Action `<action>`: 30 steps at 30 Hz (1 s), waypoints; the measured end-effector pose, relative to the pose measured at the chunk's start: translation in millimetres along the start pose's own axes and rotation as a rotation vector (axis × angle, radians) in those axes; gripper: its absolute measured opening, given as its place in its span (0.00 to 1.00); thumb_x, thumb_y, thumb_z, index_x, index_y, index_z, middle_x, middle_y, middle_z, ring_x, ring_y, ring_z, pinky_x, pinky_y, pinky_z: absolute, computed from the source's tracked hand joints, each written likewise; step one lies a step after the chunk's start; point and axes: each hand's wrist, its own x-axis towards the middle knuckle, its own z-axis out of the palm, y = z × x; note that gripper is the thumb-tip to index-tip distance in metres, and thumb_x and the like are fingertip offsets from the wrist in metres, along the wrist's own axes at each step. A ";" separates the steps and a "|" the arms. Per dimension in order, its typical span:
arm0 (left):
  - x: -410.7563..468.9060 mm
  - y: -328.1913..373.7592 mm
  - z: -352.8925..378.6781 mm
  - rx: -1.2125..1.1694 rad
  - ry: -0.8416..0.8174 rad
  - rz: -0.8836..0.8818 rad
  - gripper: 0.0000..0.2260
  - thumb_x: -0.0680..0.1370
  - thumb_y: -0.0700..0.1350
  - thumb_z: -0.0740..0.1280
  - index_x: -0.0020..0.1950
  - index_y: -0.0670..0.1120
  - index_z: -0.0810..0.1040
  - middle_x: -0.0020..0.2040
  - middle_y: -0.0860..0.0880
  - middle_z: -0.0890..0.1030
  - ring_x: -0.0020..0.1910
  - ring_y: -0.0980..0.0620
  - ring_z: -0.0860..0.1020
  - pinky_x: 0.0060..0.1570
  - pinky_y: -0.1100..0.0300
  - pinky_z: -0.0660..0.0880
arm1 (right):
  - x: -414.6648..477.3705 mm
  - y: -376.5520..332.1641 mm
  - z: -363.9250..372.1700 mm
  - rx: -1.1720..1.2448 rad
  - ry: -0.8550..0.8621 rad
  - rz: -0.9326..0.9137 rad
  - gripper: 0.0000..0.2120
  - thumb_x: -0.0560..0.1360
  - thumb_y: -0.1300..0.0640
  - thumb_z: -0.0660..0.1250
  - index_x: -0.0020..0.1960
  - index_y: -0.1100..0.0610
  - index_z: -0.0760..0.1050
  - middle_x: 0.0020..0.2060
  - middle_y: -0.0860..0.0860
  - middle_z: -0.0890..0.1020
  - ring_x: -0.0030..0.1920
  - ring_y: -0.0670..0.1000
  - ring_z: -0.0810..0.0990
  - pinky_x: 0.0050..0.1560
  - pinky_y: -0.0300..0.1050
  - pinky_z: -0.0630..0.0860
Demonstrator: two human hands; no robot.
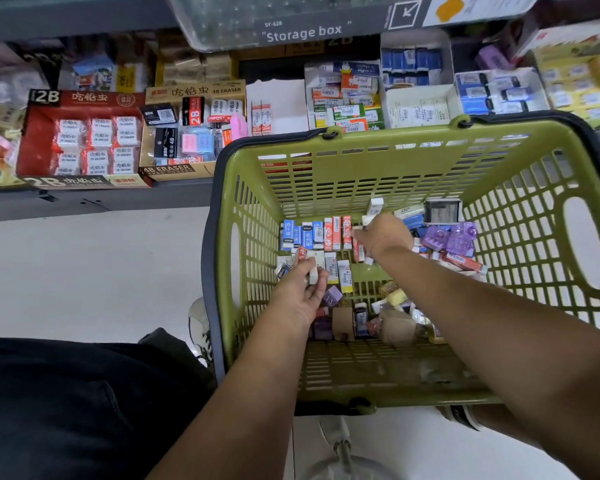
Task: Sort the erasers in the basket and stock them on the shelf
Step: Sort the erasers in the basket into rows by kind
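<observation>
Below grey shop shelf (pixel 94 202), in green slotted plastic basket (pixel 248 202): with left hand (pixel 298 292) grip clamped on small white eraser (pixel 313 274); right hand (pixel 383 237) grip, cannot tell. Gather matching sleeves only.

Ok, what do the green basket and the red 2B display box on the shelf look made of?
Green basket: moulded plastic by the look, smooth with a dull sheen; its walls are a rigid slotted lattice. Red 2B display box: probably printed cardboard, fairly glossy; the folded front flap and thin flat walls suggest it.
</observation>
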 end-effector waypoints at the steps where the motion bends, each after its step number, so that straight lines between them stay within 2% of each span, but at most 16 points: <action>1: 0.6 0.0 -0.3 -0.001 -0.001 0.000 0.03 0.76 0.38 0.69 0.45 0.41 0.76 0.45 0.40 0.78 0.38 0.51 0.79 0.30 0.65 0.79 | -1.1 -0.9 5.7 0.012 -0.009 0.008 0.14 0.75 0.48 0.67 0.37 0.58 0.76 0.26 0.51 0.74 0.32 0.54 0.76 0.34 0.40 0.69; 6: 2.7 -0.2 -0.3 0.013 0.004 0.007 0.03 0.76 0.38 0.70 0.45 0.41 0.76 0.45 0.40 0.79 0.38 0.51 0.79 0.31 0.65 0.79 | -2.9 2.5 15.2 0.100 0.000 0.054 0.11 0.75 0.51 0.66 0.39 0.58 0.79 0.31 0.52 0.78 0.34 0.54 0.77 0.35 0.40 0.70; 11: 2.8 -1.5 1.6 0.069 -0.028 0.001 0.03 0.76 0.39 0.69 0.44 0.42 0.76 0.40 0.42 0.80 0.37 0.52 0.79 0.31 0.66 0.78 | 3.6 1.8 15.4 0.249 0.041 0.029 0.19 0.76 0.47 0.66 0.30 0.55 0.74 0.23 0.50 0.73 0.28 0.52 0.73 0.31 0.37 0.66; 14: 1.6 -0.7 0.8 0.076 -0.047 -0.012 0.03 0.76 0.40 0.70 0.45 0.42 0.76 0.37 0.42 0.80 0.35 0.52 0.78 0.31 0.66 0.78 | 5.7 0.8 14.2 0.334 0.027 0.056 0.22 0.75 0.49 0.67 0.26 0.56 0.70 0.21 0.50 0.72 0.25 0.50 0.70 0.29 0.38 0.66; 16: 1.0 -0.1 0.8 0.072 -0.049 -0.014 0.03 0.76 0.40 0.70 0.45 0.42 0.76 0.37 0.42 0.80 0.35 0.52 0.78 0.30 0.66 0.77 | 5.9 1.9 13.4 0.341 0.005 0.081 0.17 0.75 0.51 0.68 0.30 0.58 0.77 0.26 0.54 0.79 0.29 0.52 0.77 0.32 0.40 0.73; 18: 0.1 -0.3 1.7 0.076 -0.052 -0.009 0.03 0.76 0.40 0.69 0.45 0.43 0.76 0.37 0.42 0.80 0.34 0.53 0.78 0.29 0.67 0.76 | 6.4 3.5 15.5 0.355 -0.008 0.103 0.13 0.75 0.53 0.68 0.40 0.62 0.82 0.36 0.57 0.84 0.40 0.55 0.82 0.44 0.45 0.78; 21: -1.4 -0.7 2.4 0.088 -0.060 0.000 0.03 0.76 0.40 0.70 0.45 0.43 0.76 0.36 0.43 0.80 0.33 0.53 0.78 0.27 0.67 0.75 | 7.4 4.1 18.4 0.480 -0.013 0.079 0.17 0.74 0.51 0.70 0.30 0.57 0.72 0.29 0.51 0.76 0.38 0.52 0.77 0.47 0.42 0.73; 23: -1.6 -0.6 1.3 0.082 -0.051 0.000 0.03 0.76 0.40 0.70 0.45 0.42 0.77 0.37 0.42 0.80 0.32 0.53 0.78 0.28 0.67 0.76 | 6.5 5.2 16.9 0.623 -0.030 0.037 0.12 0.73 0.53 0.72 0.37 0.59 0.75 0.34 0.51 0.78 0.43 0.50 0.75 0.52 0.42 0.73; 25: -0.7 0.7 -0.3 0.073 -0.029 0.003 0.03 0.76 0.40 0.70 0.46 0.42 0.77 0.39 0.42 0.80 0.32 0.53 0.78 0.27 0.67 0.76 | 1.9 7.6 11.6 0.730 -0.092 -0.026 0.08 0.73 0.58 0.72 0.46 0.64 0.78 0.41 0.54 0.80 0.39 0.49 0.78 0.47 0.38 0.77; 27: 0.4 1.9 -1.4 0.068 -0.013 0.011 0.03 0.76 0.41 0.70 0.46 0.42 0.77 0.40 0.43 0.80 0.32 0.54 0.78 0.26 0.67 0.75 | -2.9 9.4 5.4 0.822 -0.206 -0.072 0.02 0.74 0.66 0.69 0.45 0.65 0.78 0.46 0.60 0.81 0.32 0.46 0.80 0.36 0.32 0.78; 28: 0.7 2.2 -1.9 0.070 -0.009 0.016 0.04 0.76 0.41 0.70 0.45 0.42 0.77 0.40 0.43 0.80 0.32 0.54 0.77 0.26 0.68 0.75 | -5.2 10.0 2.9 0.838 -0.249 -0.085 0.03 0.74 0.68 0.68 0.42 0.64 0.77 0.49 0.62 0.81 0.34 0.47 0.81 0.35 0.32 0.78; 30: 1.4 2.5 -2.8 0.078 -0.003 0.023 0.05 0.76 0.42 0.70 0.44 0.41 0.77 0.38 0.44 0.79 0.31 0.55 0.77 0.25 0.68 0.75 | -7.3 10.8 0.9 0.796 -0.285 -0.095 0.08 0.73 0.71 0.68 0.38 0.61 0.77 0.54 0.62 0.81 0.44 0.52 0.82 0.43 0.36 0.80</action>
